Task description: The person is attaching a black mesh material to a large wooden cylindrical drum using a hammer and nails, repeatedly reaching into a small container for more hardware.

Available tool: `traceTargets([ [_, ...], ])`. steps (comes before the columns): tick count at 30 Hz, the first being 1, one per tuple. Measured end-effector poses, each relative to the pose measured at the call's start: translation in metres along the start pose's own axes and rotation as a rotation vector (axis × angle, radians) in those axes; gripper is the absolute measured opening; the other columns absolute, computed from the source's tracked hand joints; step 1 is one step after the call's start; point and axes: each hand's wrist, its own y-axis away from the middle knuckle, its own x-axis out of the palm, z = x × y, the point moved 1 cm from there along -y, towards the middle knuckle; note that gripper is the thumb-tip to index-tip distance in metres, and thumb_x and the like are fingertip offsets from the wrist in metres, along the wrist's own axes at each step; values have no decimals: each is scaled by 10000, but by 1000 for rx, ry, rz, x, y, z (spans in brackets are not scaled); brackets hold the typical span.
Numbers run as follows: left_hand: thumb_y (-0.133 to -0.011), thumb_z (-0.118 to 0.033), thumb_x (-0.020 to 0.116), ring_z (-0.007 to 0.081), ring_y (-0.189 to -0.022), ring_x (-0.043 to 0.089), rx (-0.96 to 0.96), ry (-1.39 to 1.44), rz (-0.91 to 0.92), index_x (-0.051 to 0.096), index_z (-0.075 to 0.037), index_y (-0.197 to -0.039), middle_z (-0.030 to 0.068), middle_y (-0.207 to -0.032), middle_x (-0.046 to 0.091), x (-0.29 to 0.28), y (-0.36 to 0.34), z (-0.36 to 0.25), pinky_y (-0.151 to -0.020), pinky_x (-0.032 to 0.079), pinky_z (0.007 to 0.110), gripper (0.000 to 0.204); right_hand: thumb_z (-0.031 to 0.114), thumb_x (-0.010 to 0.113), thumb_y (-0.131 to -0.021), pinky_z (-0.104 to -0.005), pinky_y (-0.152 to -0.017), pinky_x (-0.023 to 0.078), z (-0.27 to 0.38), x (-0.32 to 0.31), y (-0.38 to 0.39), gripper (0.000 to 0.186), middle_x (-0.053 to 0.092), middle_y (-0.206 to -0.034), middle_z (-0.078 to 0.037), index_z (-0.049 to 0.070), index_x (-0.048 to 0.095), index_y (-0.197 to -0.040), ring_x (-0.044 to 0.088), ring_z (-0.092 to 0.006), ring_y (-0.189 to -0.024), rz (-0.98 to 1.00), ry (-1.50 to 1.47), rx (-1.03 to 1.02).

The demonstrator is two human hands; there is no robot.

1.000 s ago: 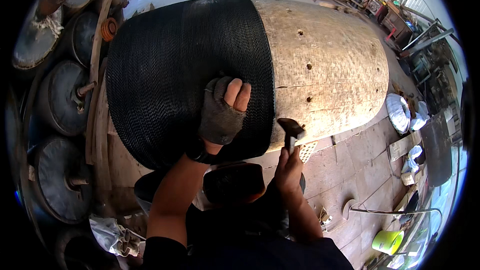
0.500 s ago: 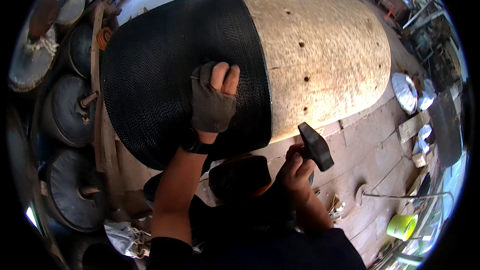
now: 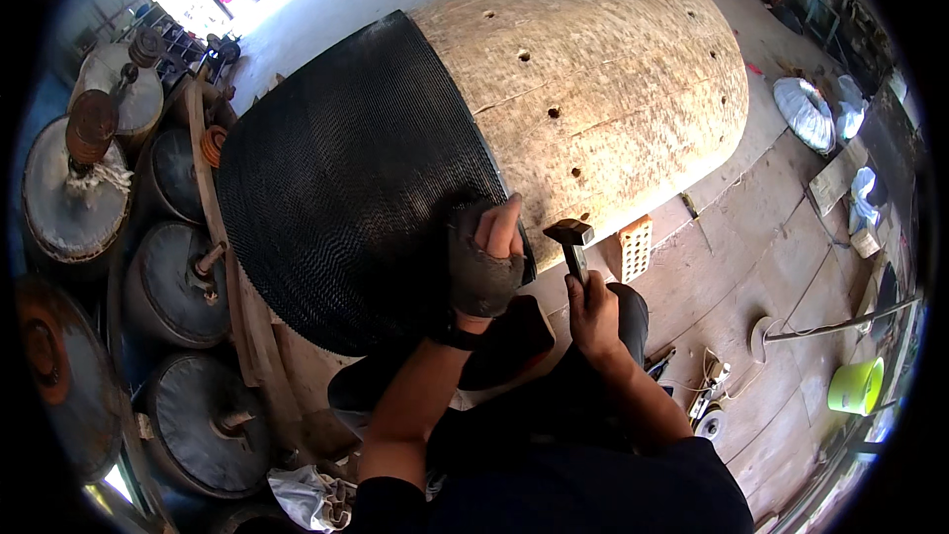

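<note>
A large roller [image 3: 633,69] with a tan, fibrous surface and several dark holes lies in front of me. Black ribbed sheeting [image 3: 336,148] wraps its left part. My left hand [image 3: 484,262], in a grey glove with bare fingertips, rests at the sheeting's right edge; its fingers are bent together, and whatever they pinch is hidden. My right hand [image 3: 595,316] is closed round the handle of a hammer [image 3: 570,233]. The hammer's head is raised beside the roller's near side, to the right of my left hand.
Several black drums with shafts [image 3: 183,282] line the left side behind a wooden rail [image 3: 213,178]. A perforated brick [image 3: 636,247] sits under the roller's near side. Power tools [image 3: 710,405], a lime-green bucket [image 3: 856,386] and white bundles [image 3: 803,114] lie to the right.
My left hand has moved right and nearer, to the sheeting's edge. The hammer has turned upright and shifted left, closer to that hand. The view has swung a little.
</note>
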Motion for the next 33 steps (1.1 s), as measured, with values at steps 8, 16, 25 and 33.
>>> traceTargets([
  [8,-881,40,618,335,-877,620,-57,-96,34,533,-34,-1383,146,-940,667,21,19,6,-909,476,470,515,196,648,-990,-481,-559,495,11,-5,0,208,637,-735,-244,7,567,-1021,649,-442,-660,40,-22,-20],
  [16,-826,49,625,333,-875,606,-181,-116,49,510,-22,-1412,161,-946,634,19,10,-1,-865,472,449,601,208,626,-1009,-474,-569,489,28,0,-3,215,629,-725,-238,9,558,-1051,647,-443,-662,82,-95,36],
  [25,-787,-2,668,380,-966,579,-213,-242,20,347,-4,-1512,225,-1069,578,24,0,-8,-866,470,489,793,138,598,-1010,-495,-559,479,37,7,-11,171,624,-732,-256,-3,543,-1088,625,-471,-646,42,8,-167],
  [33,-818,-33,679,406,-1079,587,-251,-97,-13,341,46,-1505,234,-1213,589,15,29,-8,-947,473,500,770,104,573,-994,-534,-538,470,39,7,-13,149,620,-717,-274,-9,514,-1071,620,-500,-642,10,29,-175],
])
